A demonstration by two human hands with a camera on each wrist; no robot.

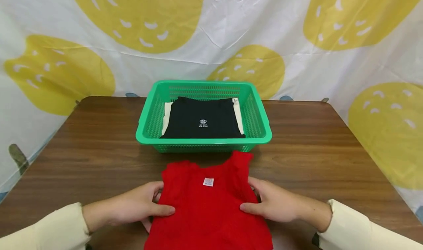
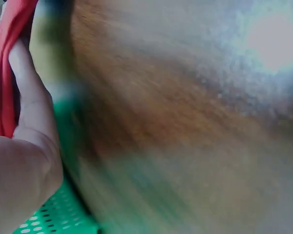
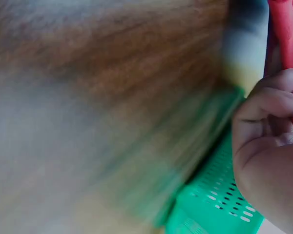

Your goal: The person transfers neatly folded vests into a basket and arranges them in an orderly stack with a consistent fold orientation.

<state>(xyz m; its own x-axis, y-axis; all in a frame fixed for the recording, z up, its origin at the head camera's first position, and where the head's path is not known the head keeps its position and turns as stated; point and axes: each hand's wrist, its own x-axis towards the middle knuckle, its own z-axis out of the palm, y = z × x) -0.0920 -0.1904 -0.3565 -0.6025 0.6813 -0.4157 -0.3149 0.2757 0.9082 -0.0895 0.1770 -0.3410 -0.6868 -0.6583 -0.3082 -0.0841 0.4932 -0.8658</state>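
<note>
A red folded garment (image 1: 208, 209) with a white neck label (image 1: 208, 182) is held in front of me, its neckline facing the basket. My left hand (image 1: 142, 206) grips its left side, thumb on top and fingers behind the cloth. On the opposite side, my right hand (image 1: 277, 202) grips it the same way. Red cloth (image 2: 7, 73) also shows beside the hand in the left wrist view, and a red strip (image 3: 289, 44) lies against curled fingers in the right wrist view. The garment's lower end runs out of the head view.
Beyond the garment stands a green plastic basket (image 1: 204, 141) with perforated sides. Inside it lies a black folded garment (image 1: 203, 114) with white print, over a cream cloth (image 1: 238, 116). A wooden table (image 1: 314, 151) carries the basket; a lemon-patterned curtain (image 1: 238, 15) hangs behind.
</note>
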